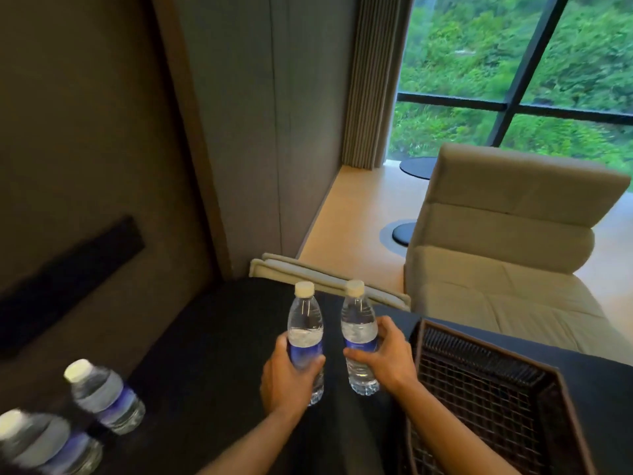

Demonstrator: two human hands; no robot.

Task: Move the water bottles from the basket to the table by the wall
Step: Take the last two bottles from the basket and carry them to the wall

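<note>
I hold two clear water bottles with white caps and blue labels upright over the dark table (205, 354). My left hand (286, 378) is wrapped around the left bottle (305, 323). My right hand (388, 358) grips the right bottle (359, 320). The dark woven basket (486, 399) lies just right of my right hand, and its inside looks bare where visible. Two more bottles stand on the table by the wall at the lower left, one (106, 395) behind the other (44, 443).
A dark wall with a black strip (68, 279) runs along the table's left side. A folded grey towel (325, 282) lies past the table's far edge. A beige lounge chair (507, 255) and a large window (513, 73) are to the right.
</note>
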